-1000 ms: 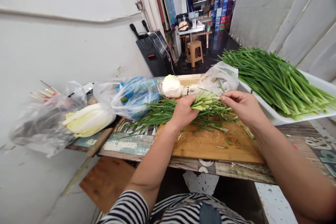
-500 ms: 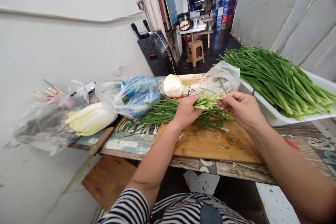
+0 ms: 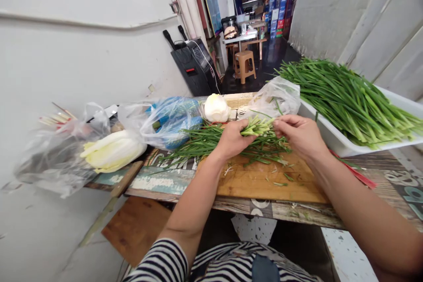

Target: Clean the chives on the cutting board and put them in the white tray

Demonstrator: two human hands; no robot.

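My left hand [image 3: 232, 140] is wrapped round a bunch of green chives [image 3: 257, 126], its pale cut ends pointing right. Beside those ends, the fingers of my right hand [image 3: 297, 134] are pinched together; what they hold, if anything, is too small to tell. Loose chives [image 3: 201, 141] lie beneath and to the left of the bunch, partly on the wooden cutting board [image 3: 271, 183], where small scraps are scattered. To the right, a white tub [image 3: 346, 145] holds a large heap of chives [image 3: 350, 97].
A clear bag [image 3: 277, 97] and a white cabbage head [image 3: 216, 108] stand behind the board. Leftward are a bag with blue contents [image 3: 178, 119], a long cabbage [image 3: 114, 150] and a wooden-handled knife [image 3: 127, 178] at the table edge. A red strip [image 3: 360, 176] lies near my right forearm.
My right hand has shifted slightly left and its fingers have drawn closer together at the bunch's ends. The view has moved a little, and more of the red strip shows.
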